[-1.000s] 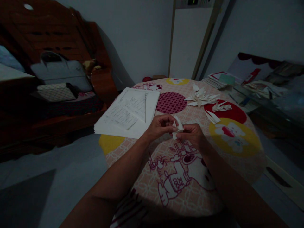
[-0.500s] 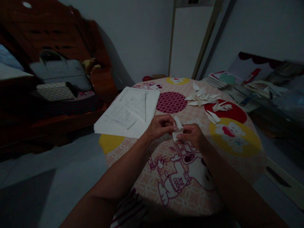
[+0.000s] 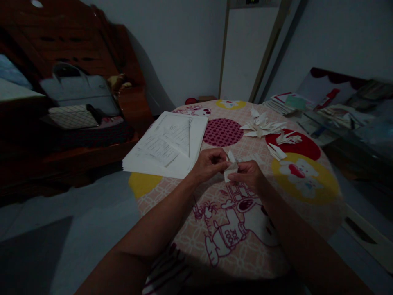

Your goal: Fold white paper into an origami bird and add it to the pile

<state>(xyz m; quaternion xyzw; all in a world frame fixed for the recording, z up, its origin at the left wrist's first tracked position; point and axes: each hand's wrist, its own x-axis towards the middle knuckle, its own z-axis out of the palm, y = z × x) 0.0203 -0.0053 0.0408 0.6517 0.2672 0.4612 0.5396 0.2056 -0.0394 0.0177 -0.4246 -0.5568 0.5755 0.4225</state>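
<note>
Between my two hands is a small piece of folded white paper (image 3: 231, 169), held just above the round table. My left hand (image 3: 210, 165) pinches its left edge with thumb and forefinger. On the other side, the fingers of my right hand (image 3: 249, 175) are closed on its lower right part. A pointed flap of the paper stands up between the fingertips. Beyond my right hand lie several folded paper pieces (image 3: 260, 125), with one slim folded piece (image 3: 276, 152) nearest to it. A stack of printed paper sheets (image 3: 166, 143) rests left of my hands.
A patterned cloth (image 3: 184, 229) covers the round table. To the left, a wooden bench (image 3: 135, 102) holds a grey handbag (image 3: 80, 92) and a quilted pouch (image 3: 73, 116). On the right is a glass-topped surface with books and papers (image 3: 284, 102).
The folded paper has tilted slightly, showing more of its front face, while both hands stay on it. The whole view has shifted very slightly.
</note>
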